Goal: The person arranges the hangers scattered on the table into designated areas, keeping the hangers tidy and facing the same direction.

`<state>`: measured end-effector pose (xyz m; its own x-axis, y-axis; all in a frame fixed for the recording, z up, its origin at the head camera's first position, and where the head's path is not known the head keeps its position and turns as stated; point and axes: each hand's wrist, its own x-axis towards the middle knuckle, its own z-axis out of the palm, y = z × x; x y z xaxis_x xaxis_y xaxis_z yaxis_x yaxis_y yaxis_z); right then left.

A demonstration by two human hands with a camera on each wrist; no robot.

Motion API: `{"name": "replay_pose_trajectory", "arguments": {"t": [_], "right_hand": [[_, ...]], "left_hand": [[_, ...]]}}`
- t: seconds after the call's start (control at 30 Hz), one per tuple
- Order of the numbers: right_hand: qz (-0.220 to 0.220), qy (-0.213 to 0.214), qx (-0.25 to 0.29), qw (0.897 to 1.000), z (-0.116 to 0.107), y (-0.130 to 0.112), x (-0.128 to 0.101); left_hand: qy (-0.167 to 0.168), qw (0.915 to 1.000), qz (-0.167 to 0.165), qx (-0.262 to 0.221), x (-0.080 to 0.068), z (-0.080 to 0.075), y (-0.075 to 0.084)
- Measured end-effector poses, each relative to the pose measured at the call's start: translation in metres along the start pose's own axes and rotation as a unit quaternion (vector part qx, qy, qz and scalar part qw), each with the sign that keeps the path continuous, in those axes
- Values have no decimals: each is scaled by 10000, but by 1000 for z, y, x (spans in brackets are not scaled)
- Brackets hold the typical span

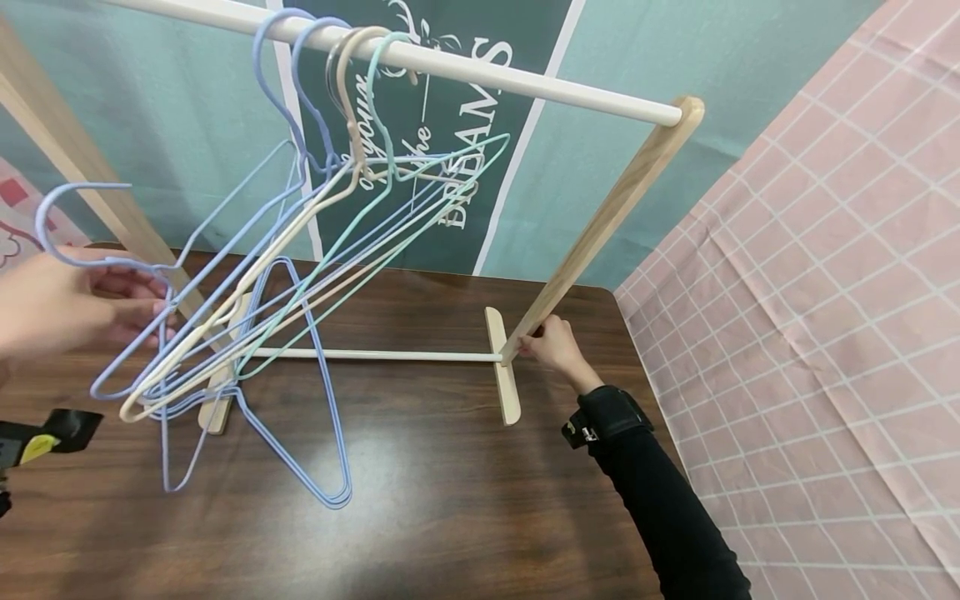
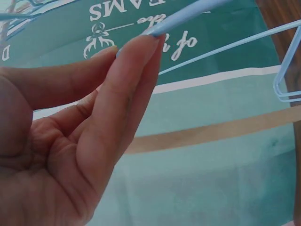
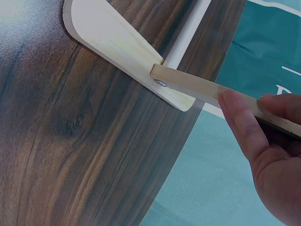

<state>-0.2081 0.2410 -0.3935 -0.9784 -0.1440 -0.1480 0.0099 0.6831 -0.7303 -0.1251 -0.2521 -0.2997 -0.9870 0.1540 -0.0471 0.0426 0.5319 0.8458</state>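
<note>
A light-blue hanger point(image 2: 193, 15) is pinched between the thumb and fingertips of my left hand point(image 1: 71, 302), at the left of the head view. Its hook point(image 1: 43, 218) sticks out to the left, off the rail. Just right of that hand, blue, cream and mint-green hangers point(image 1: 378, 204) hang bunched from the white top rail point(image 1: 585, 97) of a clothes rack. Lower down, more blue hangers point(image 1: 330, 417) dangle among them. My right hand point(image 1: 557, 346) grips the rack's right wooden upright point(image 1: 600, 225) low, close above its foot point(image 3: 117, 52).
A white lower rod point(image 1: 405, 356) joins the rack's two sides above the dark wooden table point(image 1: 420, 508). Behind stands a green cloth point(image 1: 675, 167) with white lettering. A pink grid-patterned cloth point(image 1: 825, 292) lines the right side.
</note>
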Motion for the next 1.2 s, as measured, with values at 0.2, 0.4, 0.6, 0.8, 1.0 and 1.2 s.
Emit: {"name": "replay_pose_trajectory", "arguments": {"t": [0.2,0.4,0.6,0.8,1.0,1.2], "right_hand": [[-48,-27,66,10000,0,1,0],[-31,-46,132,9999,0,1,0],[-53,-19,62,10000,0,1,0],[-24,-25,51,10000,0,0,-1],[-59,3,-133,9999,-1,-1,-1],[-75,-2,-189,9998,-2,-1,-2]], "left_hand": [[81,9998,79,157,7,-4,18],[-3,9979,471,-442,15,-10,20],[-1,9963,538,-675,21,-15,18],[108,9969,550,-550,23,-19,23],[81,9947,767,-681,22,-20,34],[-12,9912,1069,-781,34,-27,16]]}}
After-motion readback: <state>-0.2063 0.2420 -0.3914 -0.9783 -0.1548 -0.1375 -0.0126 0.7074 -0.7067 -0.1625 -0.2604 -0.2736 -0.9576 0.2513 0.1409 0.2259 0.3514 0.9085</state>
